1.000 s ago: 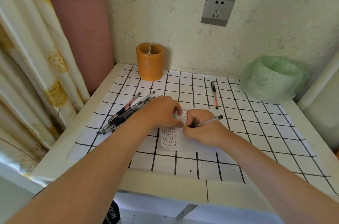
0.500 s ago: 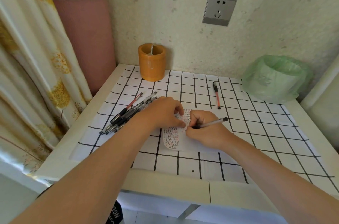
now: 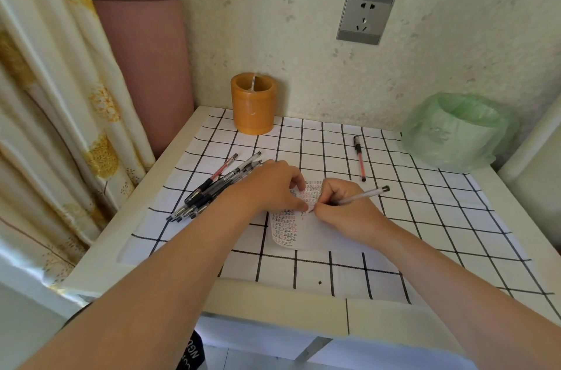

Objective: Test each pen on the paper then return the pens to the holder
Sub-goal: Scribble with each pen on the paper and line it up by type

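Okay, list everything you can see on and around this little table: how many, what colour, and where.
pen holder: one, orange, back left corner
loose pens: a pile, count unclear, mostly black, left of the paper
single pen: one, red, lying alone behind the paper
paper: one, white with black and red marks, centre
tablecloth: one, white with black grid, over the table
bin: one, green liner, back right
socket: one, grey, on the wall
rolled mat: one, pink, left
curtain: one, cream and yellow, far left
left hand: one, resting on the paper
right hand: one, holding the held pen, tip on the paper
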